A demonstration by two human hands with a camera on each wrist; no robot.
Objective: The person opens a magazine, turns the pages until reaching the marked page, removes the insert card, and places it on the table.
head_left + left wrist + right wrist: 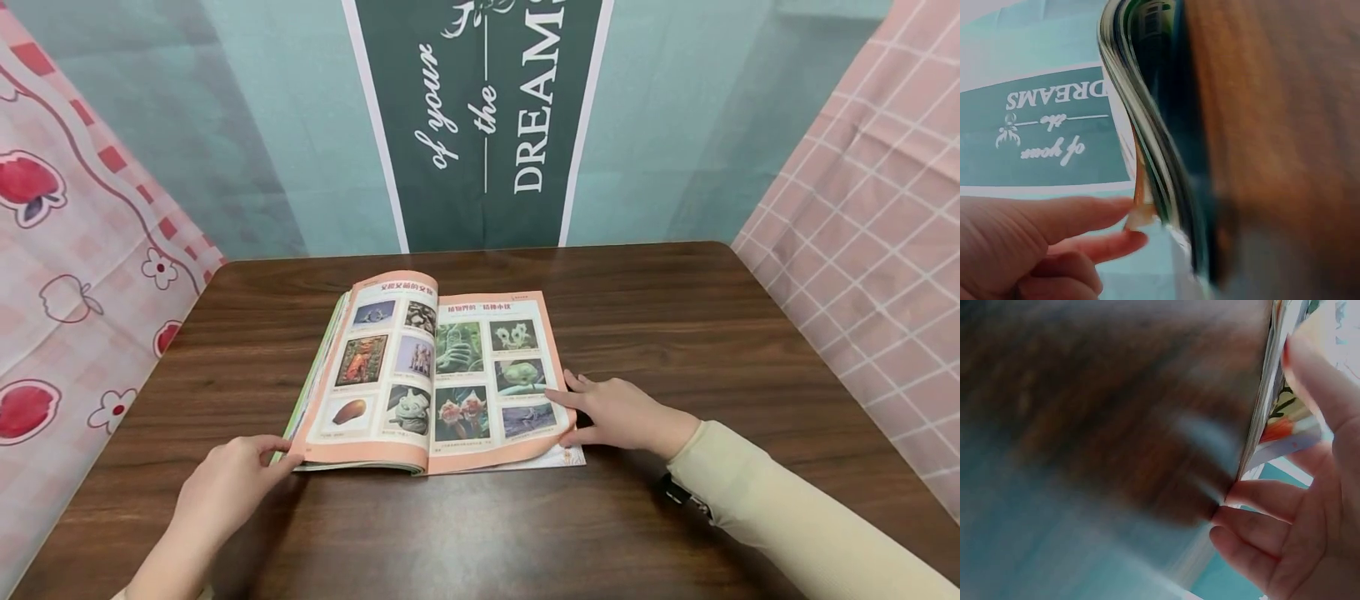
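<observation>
An open picture book (431, 379) lies on the wooden table, with orange-bordered pages of photos and printed captions. My left hand (232, 483) is at its lower left corner. In the left wrist view, the thumb and index finger of the left hand (1054, 244) pinch an orange-edged page corner (1143, 209), apart from the thicker stack behind it. At the right edge, my right hand (622, 417) holds the right page (491, 379) near its lower corner, index finger on top and thumb at the bent-up edge. Beneath that corner, a whitish page (551, 458) shows.
The dark wooden table (675, 333) extends around the book on all sides. A teal cloth (660, 125) with printed lettering hangs behind it. Patterned pink cloths hang at the left (82, 275) and right (862, 208). A dark wristband (678, 492) sits at the right sleeve.
</observation>
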